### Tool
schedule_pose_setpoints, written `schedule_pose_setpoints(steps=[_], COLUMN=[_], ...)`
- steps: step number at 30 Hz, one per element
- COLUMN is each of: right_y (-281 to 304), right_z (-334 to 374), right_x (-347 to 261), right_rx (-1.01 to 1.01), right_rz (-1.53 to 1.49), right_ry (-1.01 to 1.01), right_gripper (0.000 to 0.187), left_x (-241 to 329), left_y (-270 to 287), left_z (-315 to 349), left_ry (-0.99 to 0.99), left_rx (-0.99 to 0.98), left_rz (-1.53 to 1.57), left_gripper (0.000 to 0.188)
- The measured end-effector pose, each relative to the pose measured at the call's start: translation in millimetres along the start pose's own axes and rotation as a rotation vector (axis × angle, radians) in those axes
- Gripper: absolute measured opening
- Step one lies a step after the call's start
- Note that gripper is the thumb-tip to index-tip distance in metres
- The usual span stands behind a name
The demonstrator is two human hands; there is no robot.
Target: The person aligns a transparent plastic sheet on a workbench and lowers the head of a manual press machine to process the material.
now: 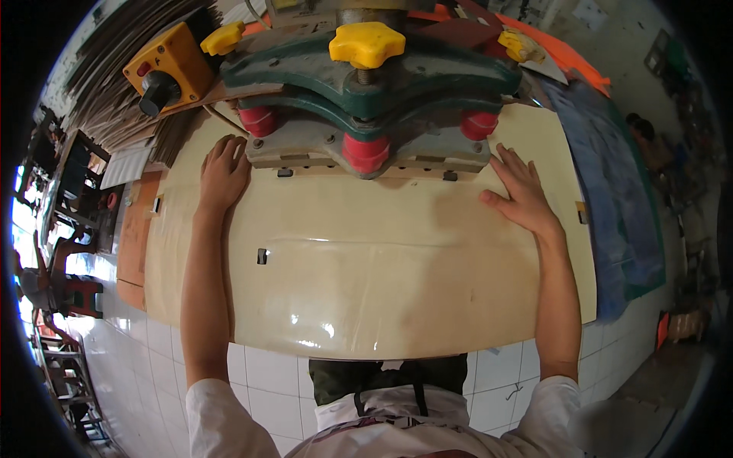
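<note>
My left hand (224, 172) lies flat, palm down, on a glossy cream sheet (366, 282) that covers the table, close to the left end of a press machine. On the other side, my right hand (521, 187) rests on the sheet with fingers spread and thumb apart, beside the machine's right end. Between them stands the machine's grey metal press head (305, 149), with a green frame (298, 72), red round mounts (366, 153) and a yellow star knob (366, 46) on top. Neither hand holds anything.
A yellow control box (177, 65) with a black knob stands at the far left, by stacked boards (103, 99). Small black clips (262, 256) sit on the sheet. Blue plastic sheeting (611, 191) hangs at right. White floor tiles (271, 370) show below; a person (42, 282) is at far left.
</note>
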State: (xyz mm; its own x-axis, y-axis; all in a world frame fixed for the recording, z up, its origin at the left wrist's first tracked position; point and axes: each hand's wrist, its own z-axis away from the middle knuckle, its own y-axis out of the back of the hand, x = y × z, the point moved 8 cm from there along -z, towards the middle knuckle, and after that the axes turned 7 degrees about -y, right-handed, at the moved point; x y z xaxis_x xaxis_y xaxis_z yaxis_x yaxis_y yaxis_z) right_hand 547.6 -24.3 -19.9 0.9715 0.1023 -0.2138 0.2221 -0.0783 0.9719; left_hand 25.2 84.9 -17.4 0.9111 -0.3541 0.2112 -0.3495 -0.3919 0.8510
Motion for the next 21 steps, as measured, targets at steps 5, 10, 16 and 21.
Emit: schedule_pose_setpoints(steps=[5, 10, 16, 21], right_y=[-1.1, 1.3, 3.8, 2.6], right_z=[-1.9, -4.3, -2.1, -2.7], right_x=[1.1, -4.0, -7.1, -7.3], right_rx=[-0.005, -0.036, -0.070, -0.090], right_rz=[-0.005, -0.009, -0.007, -0.018], right_ry=[0.002, -0.016, -0.052, -0.061], right_gripper=[0.086, 0.086, 0.086, 0.086], left_x=[0.3, 3.5, 7.1, 10.2], left_y=[0.5, 4.5, 8.7, 11.6], left_z=[-0.2, 1.6, 3.9, 4.8], left_ry=[0.016, -0.002, -0.003, -0.005], left_rx=[-0.031, -0.003, 0.044, 0.044], left_rz=[-0.004, 0.019, 0.009, 0.002], left_gripper=[0.040, 0.039, 0.037, 0.036])
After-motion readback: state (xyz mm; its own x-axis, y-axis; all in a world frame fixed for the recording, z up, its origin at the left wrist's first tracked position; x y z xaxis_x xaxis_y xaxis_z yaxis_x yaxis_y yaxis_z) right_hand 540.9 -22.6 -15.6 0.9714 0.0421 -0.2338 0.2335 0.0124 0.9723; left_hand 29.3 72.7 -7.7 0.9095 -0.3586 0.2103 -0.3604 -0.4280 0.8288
